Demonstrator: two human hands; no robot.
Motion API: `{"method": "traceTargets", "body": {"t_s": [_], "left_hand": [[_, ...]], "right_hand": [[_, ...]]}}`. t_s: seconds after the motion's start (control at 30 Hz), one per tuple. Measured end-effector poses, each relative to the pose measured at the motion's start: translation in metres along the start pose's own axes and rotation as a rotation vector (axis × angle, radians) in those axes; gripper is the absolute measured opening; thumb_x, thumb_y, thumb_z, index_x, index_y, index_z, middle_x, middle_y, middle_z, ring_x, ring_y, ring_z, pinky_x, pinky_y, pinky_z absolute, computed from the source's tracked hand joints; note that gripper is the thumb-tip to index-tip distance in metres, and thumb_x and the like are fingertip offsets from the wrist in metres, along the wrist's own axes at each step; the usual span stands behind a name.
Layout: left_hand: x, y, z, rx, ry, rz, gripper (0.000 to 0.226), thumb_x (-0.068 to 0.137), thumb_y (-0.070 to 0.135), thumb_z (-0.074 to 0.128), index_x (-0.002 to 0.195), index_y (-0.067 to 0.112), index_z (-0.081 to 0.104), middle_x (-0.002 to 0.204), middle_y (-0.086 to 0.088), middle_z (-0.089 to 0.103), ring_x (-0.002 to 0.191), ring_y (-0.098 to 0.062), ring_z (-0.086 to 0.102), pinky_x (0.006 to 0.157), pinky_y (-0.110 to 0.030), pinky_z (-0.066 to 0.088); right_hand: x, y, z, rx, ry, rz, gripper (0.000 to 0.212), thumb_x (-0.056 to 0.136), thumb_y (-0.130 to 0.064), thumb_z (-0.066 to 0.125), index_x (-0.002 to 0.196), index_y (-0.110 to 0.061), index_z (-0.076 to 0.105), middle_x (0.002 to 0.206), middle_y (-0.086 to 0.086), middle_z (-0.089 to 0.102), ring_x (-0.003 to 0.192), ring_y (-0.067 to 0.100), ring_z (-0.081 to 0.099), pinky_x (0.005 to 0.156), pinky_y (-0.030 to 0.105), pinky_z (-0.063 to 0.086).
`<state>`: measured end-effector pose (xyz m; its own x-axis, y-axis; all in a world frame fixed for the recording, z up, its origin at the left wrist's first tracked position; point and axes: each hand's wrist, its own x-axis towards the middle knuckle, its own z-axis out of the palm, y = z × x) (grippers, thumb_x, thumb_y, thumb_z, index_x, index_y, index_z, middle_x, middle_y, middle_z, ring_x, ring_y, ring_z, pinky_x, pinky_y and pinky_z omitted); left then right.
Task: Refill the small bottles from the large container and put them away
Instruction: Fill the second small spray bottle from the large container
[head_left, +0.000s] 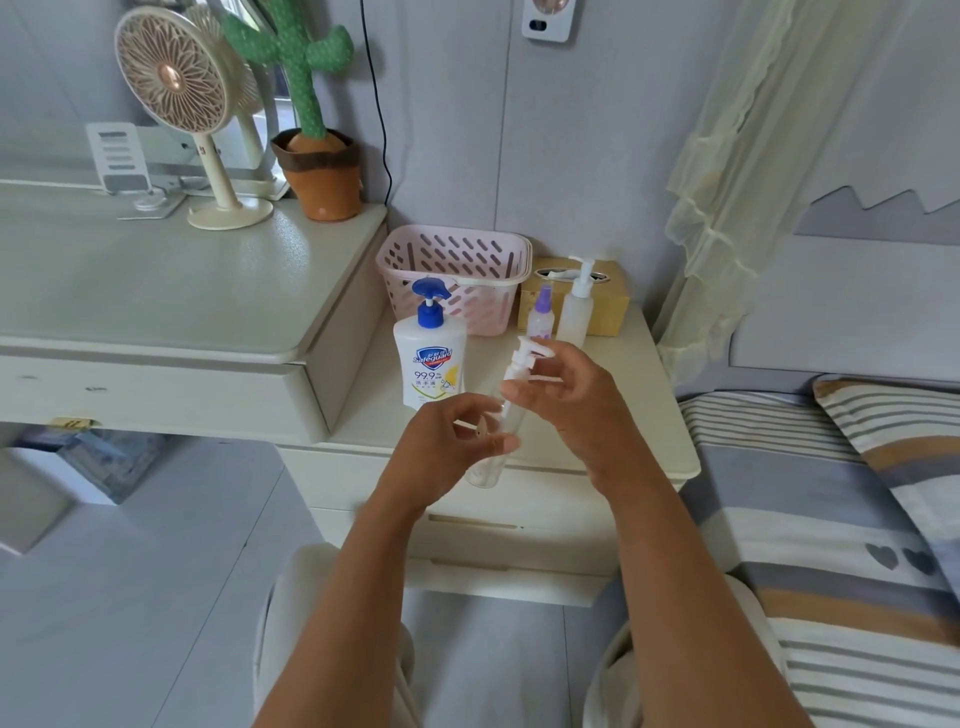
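Small clear plastic pump bottle (510, 411) held tilted over the front edge of the cream nightstand (641, 415). Left hand (441, 452) grips its body, right hand (576, 405) pinches the white pump neck. Large white soap container with blue pump (428, 364) stands just behind the hands. Further back: pink slotted basket (457, 260), purple-capped spray bottle (541, 312), frosted pump bottle (575, 309). Striped bed (831, 519) on the right.

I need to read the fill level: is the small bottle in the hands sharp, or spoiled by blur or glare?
Head view: soft even light, no harsh glare; the small bottle, see-through, is blurred between left hand and right hand, its level unreadable; the soap bottle label is sharp; the desk edge bows from the wide lens.
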<state>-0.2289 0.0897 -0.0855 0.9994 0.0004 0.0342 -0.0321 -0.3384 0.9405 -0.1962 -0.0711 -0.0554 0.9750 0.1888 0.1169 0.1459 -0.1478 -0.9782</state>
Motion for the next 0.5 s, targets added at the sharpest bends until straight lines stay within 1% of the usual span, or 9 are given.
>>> {"method": "traceTargets", "body": {"t_s": [0.07,0.13,0.2,0.27,0.33,0.4,0.5], "left_hand": [[0.000,0.002,0.002,0.011,-0.010,0.009,0.031,0.070,0.033,0.082,0.097,0.029,0.067,0.091,0.008,0.068,0.077,-0.004,0.063,0.072,-0.016,0.049],[0.000,0.003,0.004,0.035,-0.027,0.013,0.033,0.069,0.034,0.083,0.097,0.031,0.066,0.089,0.011,0.067,0.076,0.000,0.062,0.070,-0.012,0.048],[0.000,0.004,0.004,0.045,-0.028,0.005,0.034,0.070,0.034,0.082,0.099,0.030,0.066,0.089,0.012,0.067,0.076,0.000,0.062,0.069,-0.012,0.047],[0.001,0.004,0.005,0.037,-0.021,0.005,0.033,0.069,0.033,0.083,0.098,0.029,0.066,0.090,0.011,0.067,0.079,-0.003,0.063,0.071,-0.015,0.048],[0.003,0.005,0.006,0.039,-0.014,0.014,0.033,0.069,0.033,0.083,0.097,0.029,0.066,0.091,0.010,0.067,0.080,-0.005,0.063,0.072,-0.016,0.049],[0.004,0.005,0.006,0.049,-0.009,0.021,0.033,0.069,0.034,0.083,0.096,0.029,0.065,0.091,0.010,0.067,0.079,-0.004,0.062,0.071,-0.015,0.049],[0.005,0.004,0.007,0.047,0.003,0.011,0.035,0.069,0.033,0.083,0.098,0.028,0.066,0.090,0.011,0.066,0.078,-0.004,0.062,0.072,-0.017,0.049]], "right_hand": [[-0.001,0.001,0.003,0.015,0.055,0.008,0.049,0.072,-0.032,0.079,0.117,-0.029,0.058,0.101,-0.008,0.070,0.092,0.004,0.066,0.071,0.014,0.051],[-0.001,0.002,0.004,0.066,0.095,0.009,0.047,0.076,-0.027,0.077,0.119,-0.023,0.058,0.099,-0.008,0.072,0.092,0.002,0.067,0.072,0.014,0.050],[-0.001,0.002,0.002,0.134,0.043,0.020,0.042,0.083,-0.022,0.071,0.122,-0.020,0.055,0.099,-0.010,0.073,0.096,0.001,0.066,0.073,0.014,0.051],[-0.001,0.003,0.001,0.195,0.004,0.045,0.042,0.084,-0.019,0.070,0.123,-0.021,0.053,0.102,-0.008,0.073,0.097,0.002,0.066,0.073,0.016,0.052],[0.000,0.003,0.001,0.195,0.062,0.079,0.049,0.077,-0.023,0.076,0.120,-0.025,0.054,0.102,-0.006,0.072,0.092,0.003,0.068,0.077,0.021,0.054],[0.001,0.004,-0.001,0.183,0.109,0.087,0.052,0.075,-0.022,0.078,0.122,-0.022,0.055,0.100,-0.004,0.073,0.090,0.005,0.068,0.080,0.024,0.052],[0.001,0.004,-0.007,0.183,0.029,0.098,0.053,0.081,-0.023,0.073,0.129,-0.020,0.051,0.104,-0.006,0.073,0.100,0.006,0.066,0.090,0.030,0.049]]}}
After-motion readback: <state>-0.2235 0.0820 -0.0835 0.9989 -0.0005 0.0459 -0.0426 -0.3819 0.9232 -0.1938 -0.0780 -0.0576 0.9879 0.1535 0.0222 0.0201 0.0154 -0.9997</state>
